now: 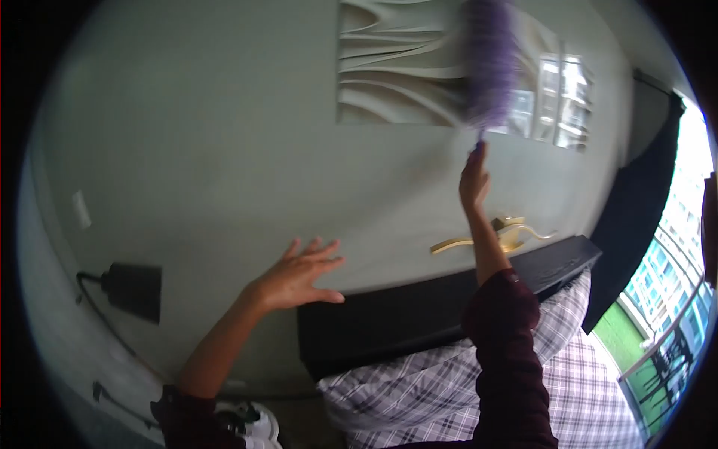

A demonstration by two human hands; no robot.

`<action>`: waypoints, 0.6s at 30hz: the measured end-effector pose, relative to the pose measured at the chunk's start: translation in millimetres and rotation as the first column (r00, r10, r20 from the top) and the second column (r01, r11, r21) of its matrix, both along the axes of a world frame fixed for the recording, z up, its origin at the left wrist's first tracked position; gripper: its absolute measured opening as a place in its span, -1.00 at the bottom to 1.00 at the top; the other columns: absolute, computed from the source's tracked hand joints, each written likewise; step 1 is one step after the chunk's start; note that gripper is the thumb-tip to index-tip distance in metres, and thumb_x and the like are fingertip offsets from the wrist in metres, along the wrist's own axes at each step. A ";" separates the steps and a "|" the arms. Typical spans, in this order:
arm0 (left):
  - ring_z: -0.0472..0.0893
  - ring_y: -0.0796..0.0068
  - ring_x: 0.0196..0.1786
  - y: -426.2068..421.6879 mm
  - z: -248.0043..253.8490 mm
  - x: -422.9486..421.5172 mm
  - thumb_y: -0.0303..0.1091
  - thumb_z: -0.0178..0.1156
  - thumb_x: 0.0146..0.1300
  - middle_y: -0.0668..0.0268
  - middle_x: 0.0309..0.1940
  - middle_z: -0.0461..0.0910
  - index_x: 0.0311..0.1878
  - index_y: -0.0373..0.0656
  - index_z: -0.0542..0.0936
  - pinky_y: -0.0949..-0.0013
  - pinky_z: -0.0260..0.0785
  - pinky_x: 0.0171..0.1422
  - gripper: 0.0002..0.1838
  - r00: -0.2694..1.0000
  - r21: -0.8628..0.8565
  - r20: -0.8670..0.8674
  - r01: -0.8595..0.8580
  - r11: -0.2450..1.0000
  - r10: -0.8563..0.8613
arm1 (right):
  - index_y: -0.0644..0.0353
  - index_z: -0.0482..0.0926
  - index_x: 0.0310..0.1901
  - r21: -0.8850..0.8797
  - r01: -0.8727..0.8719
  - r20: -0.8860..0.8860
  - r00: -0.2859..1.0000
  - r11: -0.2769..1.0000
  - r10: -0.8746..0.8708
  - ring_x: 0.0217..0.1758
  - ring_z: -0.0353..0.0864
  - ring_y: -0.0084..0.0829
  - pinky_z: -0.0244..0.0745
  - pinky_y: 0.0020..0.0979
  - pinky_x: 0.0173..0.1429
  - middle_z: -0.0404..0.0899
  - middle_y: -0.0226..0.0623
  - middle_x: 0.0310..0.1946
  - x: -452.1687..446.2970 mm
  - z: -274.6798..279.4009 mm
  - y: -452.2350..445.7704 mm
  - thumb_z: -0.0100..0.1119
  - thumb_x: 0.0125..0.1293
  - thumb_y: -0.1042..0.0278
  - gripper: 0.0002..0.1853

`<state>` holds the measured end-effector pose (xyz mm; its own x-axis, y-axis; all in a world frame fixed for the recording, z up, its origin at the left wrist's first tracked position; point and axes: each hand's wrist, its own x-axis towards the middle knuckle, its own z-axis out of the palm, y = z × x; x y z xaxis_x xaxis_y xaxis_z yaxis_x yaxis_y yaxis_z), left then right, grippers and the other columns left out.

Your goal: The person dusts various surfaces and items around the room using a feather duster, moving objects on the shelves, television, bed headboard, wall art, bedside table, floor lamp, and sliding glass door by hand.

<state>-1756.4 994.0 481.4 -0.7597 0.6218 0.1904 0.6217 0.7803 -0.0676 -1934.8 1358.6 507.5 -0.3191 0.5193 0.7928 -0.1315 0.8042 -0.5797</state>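
Note:
My right hand [475, 178] is raised and wrapped round the handle of a purple fluffy duster [490, 67]. The duster's head is upright and blurred, in front of a wall picture [404, 67] with wavy relief and glossy panels. Whether its fibres touch the picture, I cannot tell. My left hand [303, 275] is empty, its fingers spread, in front of the wall near the left end of the black headboard [389, 318].
Below the headboard lie plaid pillows [411, 385] on a plaid bed [587, 385]. A gold ornament [510, 236] stands above the headboard. At left are a black lamp [133, 290] and a switch [81, 209]. A dark curtain [636, 217] hangs by the bright window at right.

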 end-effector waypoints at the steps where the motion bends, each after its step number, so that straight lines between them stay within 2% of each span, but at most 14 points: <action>1: -0.06 0.20 0.41 -7.8 -10.5 8.5 0.25 0.08 0.04 0.25 0.36 0.00 0.29 -0.06 0.22 -0.06 -0.34 0.42 -0.18 0.987 0.055 0.150 0.051 0.997 -0.059 | -0.14 0.09 0.25 -0.062 -0.087 -0.229 0.971 0.994 0.071 -0.49 0.53 0.07 0.31 -0.02 -0.49 0.52 0.00 -0.57 -9.0 12.0 -20.5 -0.21 0.35 0.06 -0.54; 2: 0.00 0.23 0.40 -16.3 -23.5 18.7 0.25 0.08 0.04 0.24 0.35 0.06 0.28 -0.05 0.23 -0.06 -0.33 0.41 -0.19 0.948 0.125 0.296 0.079 0.989 -0.113 | -0.10 0.11 0.24 -0.029 -0.065 -0.344 0.937 0.997 0.051 -0.49 0.52 0.07 0.29 -0.05 -0.51 0.50 0.04 -0.60 -11.5 21.5 -43.6 -0.19 0.35 0.07 -0.55; 3: 0.06 0.24 0.38 -21.8 -34.9 26.2 0.22 0.07 0.07 0.24 0.33 0.10 0.27 -0.06 0.23 -0.07 -0.32 0.41 -0.22 0.914 0.221 0.360 0.113 0.969 -0.189 | -0.06 0.10 0.24 -0.096 -0.207 -0.213 0.960 0.974 0.183 -0.54 0.50 0.09 0.26 -0.07 -0.56 0.50 0.05 -0.59 4.1 24.9 -75.4 -0.19 0.36 0.06 -0.54; 6: 0.16 0.26 0.34 -35.7 -84.4 44.1 0.10 0.11 0.11 0.24 0.27 0.22 0.26 -0.09 0.24 0.01 -0.15 0.40 -0.29 0.860 0.447 0.356 0.186 0.875 -0.365 | -0.13 0.06 0.28 0.343 -0.059 -0.168 0.978 0.937 0.123 -0.58 0.50 0.05 0.33 -0.10 -0.61 0.54 -0.01 -0.54 -8.9 -37.1 -130.3 -0.15 0.34 0.07 -0.50; 7: 0.16 0.26 0.34 -51.3 -98.3 60.1 0.10 0.11 0.11 0.24 0.27 0.22 0.26 -0.09 0.24 0.01 -0.15 0.40 -0.29 0.869 0.456 0.383 0.118 0.882 -0.313 | -0.16 0.07 0.28 0.487 -0.094 -0.220 0.949 0.868 0.226 -0.55 0.53 0.02 0.38 -0.13 -0.59 0.57 -0.06 -0.47 -8.7 -56.5 -136.1 -0.14 0.33 0.04 -0.49; 8: 0.21 0.27 0.31 -64.4 -109.9 77.2 0.06 0.13 0.12 0.24 0.24 0.26 0.25 -0.11 0.26 0.09 -0.07 0.38 -0.31 0.844 0.515 0.431 0.061 0.855 -0.320 | -0.15 0.09 0.28 0.505 -0.122 -0.055 0.983 0.854 0.173 -0.55 0.54 -0.01 0.35 -0.15 -0.61 0.58 -0.07 -0.41 -4.2 -66.6 -131.2 -0.14 0.33 0.02 -0.50; 9: 0.26 0.27 0.28 -77.2 -118.6 91.9 0.01 0.15 0.12 0.23 0.21 0.31 0.24 -0.13 0.28 0.17 0.02 0.36 -0.33 0.818 0.576 0.465 0.009 0.817 -0.337 | -0.16 0.11 0.27 0.471 -0.139 -0.077 0.977 0.871 0.197 -0.61 0.52 -0.05 0.30 -0.16 -0.65 0.57 -0.07 -0.47 -13.5 -76.3 -116.0 -0.15 0.34 0.02 -0.51; 10: 0.26 0.27 0.28 -95.8 -133.8 106.1 0.01 0.15 0.12 0.23 0.21 0.31 0.24 -0.13 0.28 0.17 0.02 0.36 -0.33 0.829 0.583 0.467 -0.028 0.812 -0.307 | -0.17 0.12 0.27 0.249 -0.267 0.090 0.963 0.931 0.253 -0.66 0.50 -0.09 0.25 -0.17 -0.68 0.55 -0.05 -0.54 -15.9 -78.7 -98.2 -0.18 0.35 0.00 -0.52; 12: 0.35 0.32 0.22 -145.0 -162.1 133.1 -0.08 0.18 0.12 0.23 0.16 0.38 0.22 -0.14 0.31 0.28 0.15 0.29 -0.38 0.740 0.712 0.574 -0.241 0.659 -0.350 | -0.12 0.29 0.07 0.182 -0.127 0.006 0.992 0.975 0.129 -0.64 0.51 -0.11 0.27 -0.19 -0.65 0.54 -0.06 -0.59 -43.4 -89.3 -67.1 -0.24 0.32 -0.17 -0.57; 13: 0.35 0.32 0.22 -168.4 -173.5 141.9 -0.08 0.18 0.12 0.23 0.16 0.38 0.22 -0.14 0.31 0.28 0.15 0.29 -0.38 0.739 0.708 0.586 -0.266 0.654 -0.333 | 0.02 0.36 -0.06 -0.009 -0.008 0.141 0.990 1.000 0.009 -0.63 0.51 -0.09 0.31 -0.22 -0.62 0.54 -0.07 -0.60 -18.5 -76.9 -89.7 -0.27 0.29 -0.24 -0.51; 14: 0.38 0.35 0.19 -188.8 -185.5 151.7 -0.12 0.18 0.14 0.24 0.13 0.41 0.22 -0.16 0.31 0.31 0.18 0.26 -0.40 0.752 0.669 0.620 -0.357 0.652 -0.224 | 0.18 0.41 -0.21 -0.050 0.028 0.010 1.000 0.998 -0.027 -0.65 0.49 -0.11 0.34 -0.25 -0.60 0.52 -0.08 -0.64 -27.5 -77.2 -102.8 -0.27 0.28 -0.26 -0.43; 16: 0.41 0.38 0.16 -213.7 -195.0 170.9 -0.16 0.18 0.16 0.24 0.11 0.43 0.21 -0.18 0.31 0.33 0.21 0.24 -0.42 0.738 0.624 0.665 -0.461 0.631 -0.118 | 0.26 0.43 -0.35 -0.317 -0.267 0.022 0.957 0.910 0.289 -0.68 0.48 -0.19 0.34 -0.26 -0.59 0.46 -0.13 -0.70 -7.1 -74.4 -159.6 -0.28 0.29 -0.24 -0.40; 17: 0.42 0.41 0.14 -226.8 -192.7 174.6 -0.16 0.17 0.17 0.25 0.10 0.45 0.22 -0.14 0.31 0.34 0.22 0.23 -0.43 0.693 0.689 0.690 -0.541 0.481 -0.208 | 0.26 0.43 -0.40 -0.255 -0.356 -0.069 0.934 0.899 0.350 -0.72 0.43 -0.26 0.32 -0.26 -0.61 0.36 -0.22 -0.77 -27.2 -94.6 -170.7 -0.26 0.29 -0.23 -0.41; 18: 0.42 0.45 0.13 -239.0 -189.4 176.8 -0.16 0.17 0.18 0.27 0.08 0.46 0.23 -0.10 0.31 0.36 0.23 0.21 -0.44 0.656 0.721 0.692 -0.614 0.320 -0.301 | 0.23 0.43 -0.37 -0.196 -0.422 -0.024 0.904 0.885 0.426 -0.80 0.35 -0.42 0.23 -0.35 -0.72 0.27 -0.33 -0.80 -1.9 -101.4 -203.2 -0.21 0.31 -0.17 -0.47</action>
